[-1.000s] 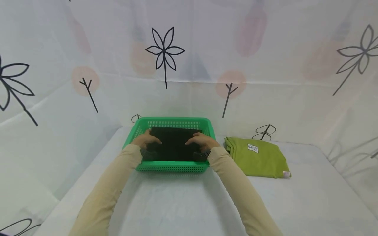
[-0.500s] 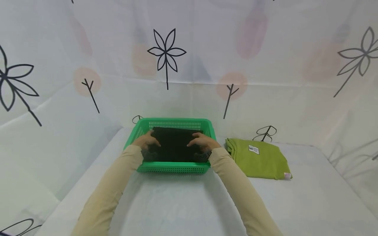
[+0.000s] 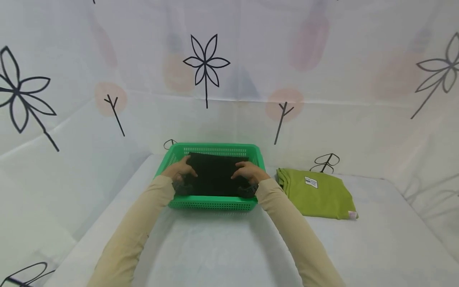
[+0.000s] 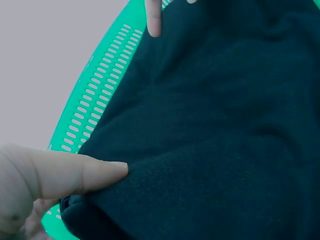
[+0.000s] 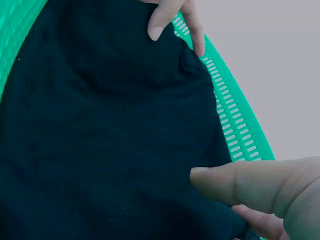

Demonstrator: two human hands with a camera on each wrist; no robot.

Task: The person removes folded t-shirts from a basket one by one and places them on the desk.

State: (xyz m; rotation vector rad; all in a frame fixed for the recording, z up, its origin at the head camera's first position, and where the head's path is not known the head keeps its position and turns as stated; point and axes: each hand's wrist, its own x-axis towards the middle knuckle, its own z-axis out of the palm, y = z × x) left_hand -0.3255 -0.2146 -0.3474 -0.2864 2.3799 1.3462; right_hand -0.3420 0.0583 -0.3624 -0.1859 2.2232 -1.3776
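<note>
A folded black cloth lies in a green perforated plastic basket. My left hand holds the cloth's left end. The left wrist view shows its thumb on top, with other fingers partly hidden under the edge. At the opposite end my right hand grips the cloth; in the right wrist view its thumb lies over it and fingers show beneath. Both hands are inside the basket's rim. The underside of the cloth is hidden.
To the right of the basket a folded lime-green cloth with a white label lies on the white table covering. Behind stands a white sheet printed with flowers and twigs.
The head view has shifted slightly, so everything sits a little further right. The black cloth's far edge and both wrists appear raised slightly; the hands stay at its ends.
</note>
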